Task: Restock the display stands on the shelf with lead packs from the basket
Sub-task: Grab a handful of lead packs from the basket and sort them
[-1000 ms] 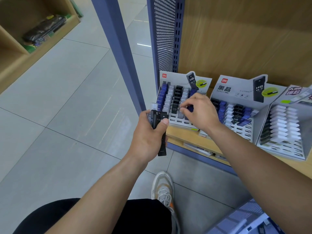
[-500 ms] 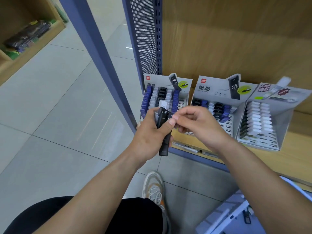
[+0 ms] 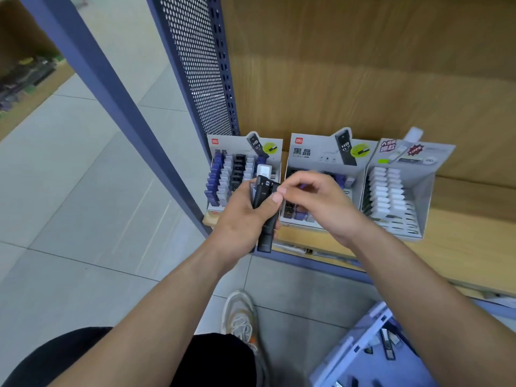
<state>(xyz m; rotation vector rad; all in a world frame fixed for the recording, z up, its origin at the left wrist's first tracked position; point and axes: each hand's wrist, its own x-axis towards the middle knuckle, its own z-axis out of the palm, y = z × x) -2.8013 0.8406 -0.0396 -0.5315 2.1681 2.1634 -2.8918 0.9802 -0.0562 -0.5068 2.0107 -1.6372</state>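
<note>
My left hand (image 3: 241,219) grips a bundle of lead packs (image 3: 264,219), mostly black with one white pack sticking up at the top. It holds them in front of the shelf edge. My right hand (image 3: 318,203) meets the bundle from the right, its thumb and forefinger pinching the top of a black pack. Three grey display stands stand on the shelf: the left stand (image 3: 243,152) with blue, white and black packs, the middle stand (image 3: 321,155) partly hidden by my right hand, and the right stand (image 3: 405,177) with white packs. The lilac basket (image 3: 360,350) sits on the floor at lower right.
The wooden shelf board (image 3: 469,247) has a blue front edge. A blue upright post (image 3: 111,101) and a perforated panel (image 3: 201,65) stand left of the stands. My shoe (image 3: 240,317) is on the tiled floor below. Another shelf unit (image 3: 25,76) is far left.
My right hand has come back from the left stand to the bundle in my left hand and now pinches a pack there. The view has shifted to the right.
</note>
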